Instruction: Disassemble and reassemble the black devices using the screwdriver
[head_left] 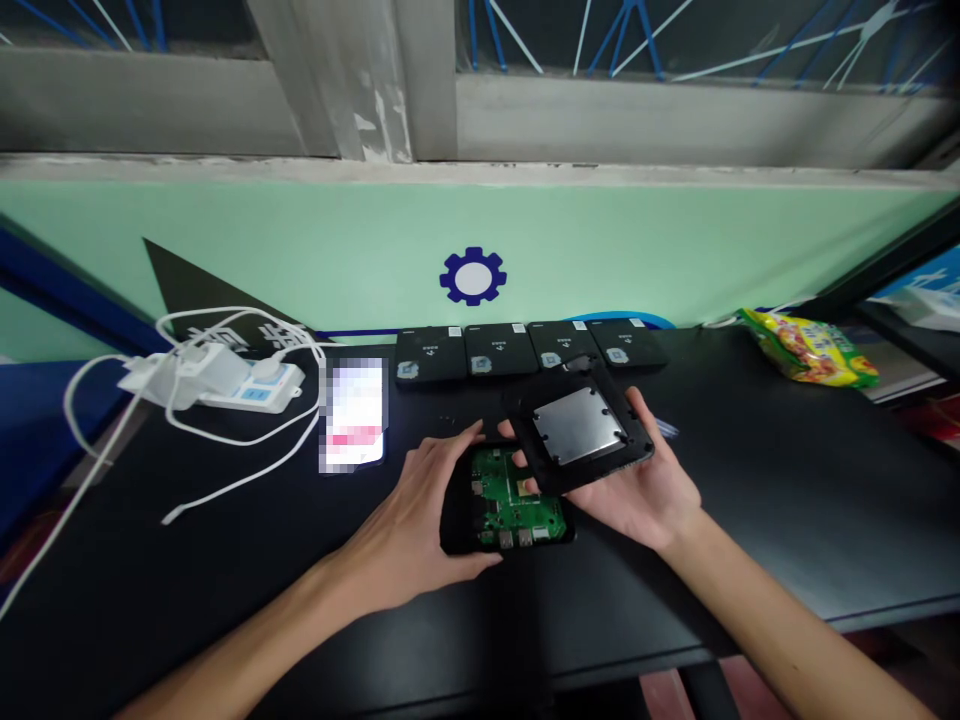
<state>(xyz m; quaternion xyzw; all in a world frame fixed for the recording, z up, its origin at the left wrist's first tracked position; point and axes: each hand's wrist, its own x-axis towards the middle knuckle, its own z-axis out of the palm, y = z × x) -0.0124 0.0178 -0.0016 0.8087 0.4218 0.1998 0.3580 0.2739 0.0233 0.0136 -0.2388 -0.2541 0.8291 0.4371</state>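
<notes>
A mint-green wall [637,250] stands behind a black desk [750,500]. The wall bears a dark-blue gear emblem [473,278] with a pale grey centre and, at left, a dark triangle [172,285] with whitish characters low on it. Above, a whitish sill [225,168] runs under a scuffed grey window frame [360,80]; its dark panes [712,45] show blue and white lines. Soft light glosses the desk's right side.

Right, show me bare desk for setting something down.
Bare desk: between the right arm and the snack packet; between the left arm and the cable tip. Crowded: the back, from power strip past phone to black boxes.
</notes>
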